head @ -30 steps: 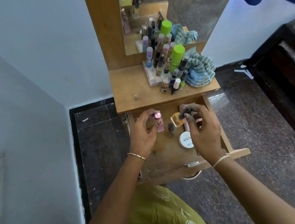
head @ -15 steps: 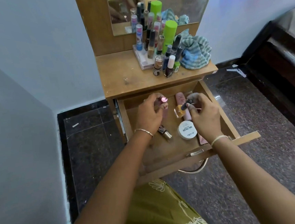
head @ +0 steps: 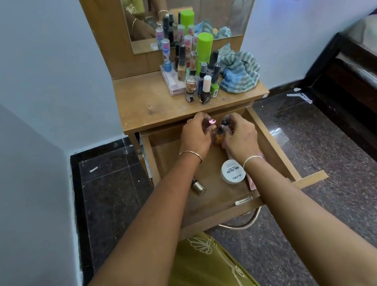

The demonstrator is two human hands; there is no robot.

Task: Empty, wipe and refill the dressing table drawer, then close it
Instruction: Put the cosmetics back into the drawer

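The drawer [head: 274,140] is pulled right out from under the surface [head: 152,105], and both hands are in at the back end of it, close together, nearly touching.

The left hand [head: 196,136] has its fingers curled round a small pink-capped bottle [head: 212,121], with the shiny cap poking out past the fingertips. The right hand [head: 239,138] is pinching a dark-capped bottle [head: 224,123] with amber stuff in it, held just beside the pink one. Both are gripped and sit up near the drawer's back edge. Can't tell if they're lifted or touching the drawer floor.

There's other stuff in the drawer. A white round jar [head: 233,170] labelled "nail polish" sits near the front, just left of the right wrist. A little metallic bottle [head: 198,186] lies on its side at the front left, half under the left forearm. A pink item [head: 251,181] peeks out beneath the right wrist, mostly hidden, so it's hard to say what it is.

Up top, the surface carries a crowd of upright bottles [head: 190,74] bunched in the back right area, with a tall green can [head: 204,50] among them. A striped blue-grey cloth [head: 238,72] is scrunched up right next to them at the right edge. The mirror [head: 216,8] behind reflects the whole lot.
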